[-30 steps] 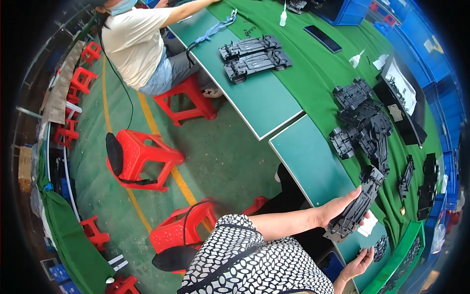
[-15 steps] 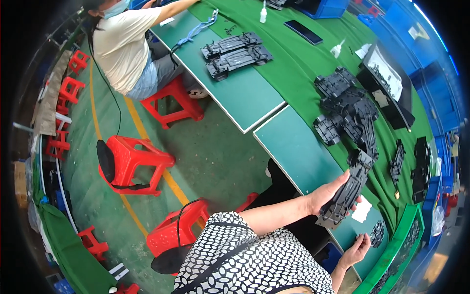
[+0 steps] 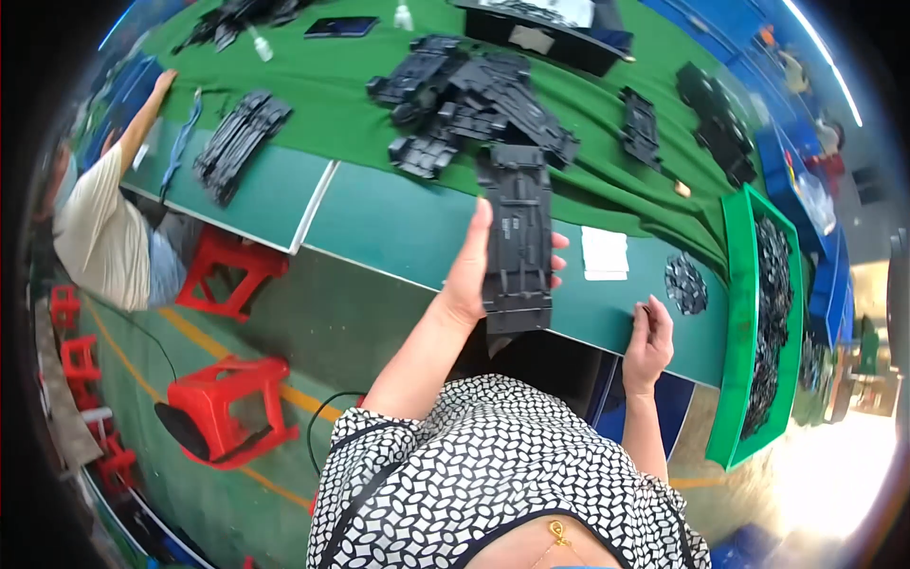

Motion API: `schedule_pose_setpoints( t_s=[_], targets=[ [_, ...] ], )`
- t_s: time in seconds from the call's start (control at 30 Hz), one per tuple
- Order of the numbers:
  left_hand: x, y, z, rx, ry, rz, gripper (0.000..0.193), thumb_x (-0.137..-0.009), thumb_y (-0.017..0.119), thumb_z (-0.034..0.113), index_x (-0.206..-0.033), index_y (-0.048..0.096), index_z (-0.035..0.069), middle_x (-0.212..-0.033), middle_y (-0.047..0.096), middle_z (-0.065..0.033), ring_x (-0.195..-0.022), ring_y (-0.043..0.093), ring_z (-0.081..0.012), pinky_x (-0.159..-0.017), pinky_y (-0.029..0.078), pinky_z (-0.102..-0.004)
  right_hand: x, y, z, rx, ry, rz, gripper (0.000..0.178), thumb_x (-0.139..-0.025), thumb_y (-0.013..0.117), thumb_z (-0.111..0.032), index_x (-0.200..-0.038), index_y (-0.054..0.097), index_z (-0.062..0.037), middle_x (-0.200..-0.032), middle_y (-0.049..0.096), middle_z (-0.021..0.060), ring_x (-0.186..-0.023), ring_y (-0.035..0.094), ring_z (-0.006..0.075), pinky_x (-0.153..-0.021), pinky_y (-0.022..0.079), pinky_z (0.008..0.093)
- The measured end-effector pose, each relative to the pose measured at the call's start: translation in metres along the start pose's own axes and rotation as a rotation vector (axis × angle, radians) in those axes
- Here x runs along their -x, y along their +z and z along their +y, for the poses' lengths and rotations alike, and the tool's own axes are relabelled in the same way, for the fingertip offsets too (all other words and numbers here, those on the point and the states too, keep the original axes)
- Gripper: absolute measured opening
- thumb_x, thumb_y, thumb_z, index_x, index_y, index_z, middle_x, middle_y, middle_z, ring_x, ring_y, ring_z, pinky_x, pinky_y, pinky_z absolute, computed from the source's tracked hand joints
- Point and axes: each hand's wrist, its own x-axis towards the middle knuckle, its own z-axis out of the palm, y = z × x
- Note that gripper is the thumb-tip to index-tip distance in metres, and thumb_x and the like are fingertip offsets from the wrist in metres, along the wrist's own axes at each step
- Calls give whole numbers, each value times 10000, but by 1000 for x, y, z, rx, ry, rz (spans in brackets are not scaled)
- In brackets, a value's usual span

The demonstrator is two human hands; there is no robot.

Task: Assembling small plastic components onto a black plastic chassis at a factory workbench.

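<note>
My left hand (image 3: 471, 268) grips a long black plastic toy-car chassis (image 3: 518, 237) by its sides, above the near edge of the green table. The thumb lies along its left edge and fingertips show at its right edge. To the right, my right hand (image 3: 650, 341) is raised with thumb and fingers pinched together. A small dark bit seems to show at its fingertips, too small to name. Just beyond that hand, a pile of small black parts (image 3: 685, 284) lies on the table. A white paper sheet (image 3: 605, 254) rests between the chassis and this pile.
More black chassis (image 3: 474, 95) lie heaped on the green cloth. A long green bin (image 3: 728, 379) holding small black parts stands at the right. A black box (image 3: 540, 43) sits at the back. Red stools (image 3: 223, 408) and a seated co-worker (image 3: 114, 228) are at the left.
The view has swung to the right. My left hand still holds the chassis, now more upright in the picture. My right hand has drawn back from the small parts pile, fingers pinched.
</note>
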Motion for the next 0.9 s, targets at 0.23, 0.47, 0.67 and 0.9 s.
schedule_pose_setpoints(
  t_s=[0.23, 0.47, 0.67, 0.9],
  targets=[
    [-1, 5, -4, -68, -31, 29, 785, -850, 294, 703, -1212, 462, 27, -1087, 583, -201, -874, 636, -284, -745, 558, -434, -2, -10, -7, -121, 54, -6, 141, -857, 594, 28, -997, 595, 13, -883, 637, 72, -764, 610, 112, -688, 501, 233],
    [-2, 7, -6, -106, -28, 99, 808, -853, 280, 705, -1205, 470, 3, -1067, 589, -202, -856, 638, -278, -732, 557, -439, -12, -24, -23, -387, 198, -58, 110, -845, 599, 38, -951, 603, 7, -869, 567, 23, -724, 515, 69, -662, 437, 191],
    [-4, 7, -7, -50, -29, 70, 803, -858, 272, 700, -1200, 471, 2, -1069, 584, -204, -848, 633, -282, -726, 556, -449, -6, -26, -30, -374, 186, -161, 107, -849, 603, 24, -956, 604, 17, -904, 577, 27, -755, 521, 70, -668, 436, 192],
    [-11, 5, -13, -69, -80, 79, 795, -859, 285, 695, -1204, 474, 3, -1064, 589, -206, -839, 634, -284, -721, 554, -453, -1, -34, -18, -338, 270, -120, 113, -864, 582, 9, -975, 600, 25, -890, 596, 38, -775, 555, 91, -695, 460, 213]
  ],
)
